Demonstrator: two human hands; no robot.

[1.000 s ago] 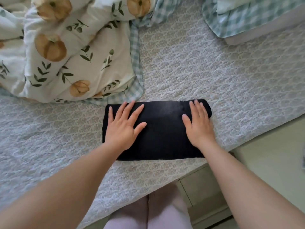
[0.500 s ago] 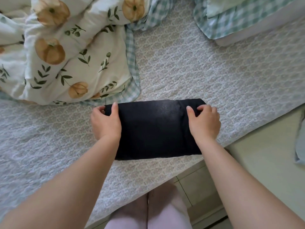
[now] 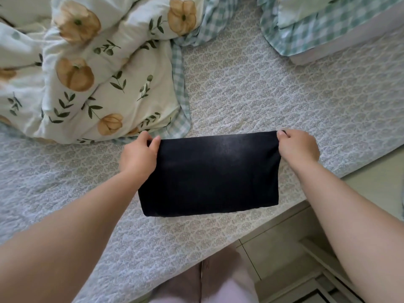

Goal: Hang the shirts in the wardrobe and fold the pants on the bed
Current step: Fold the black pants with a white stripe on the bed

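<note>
The folded black pants sit at the centre of the view, on the quilted bedspread close to the edge of the bed nearest the person. They form a dark rectangle with its long sides running from 9 to 3 o'clock.

The left hand grips the corner of the pants at 10 o'clock. Its thumb lies on top of the cloth and the other fingers are curled round the edge and tucked out of sight behind it. The right hand pinches the corner at 2 o'clock, with the thumb tip pressed on the upper surface and the remaining fingers closed beneath. The far edge of the pants is drawn straight and taut between the two grips. The rounded near edge, at 6 o'clock, rests against the bedspread. Whether the far edge is raised off the bed cannot be told.

A bunched floral duvet with a green gingham border lies at 10 o'clock of the pants, its hem just beside the left hand. A gingham pillow lies at 1 o'clock, well apart. Pale floor tiles show at 5 o'clock, and the person's legs in pink trousers at 6 o'clock.
</note>
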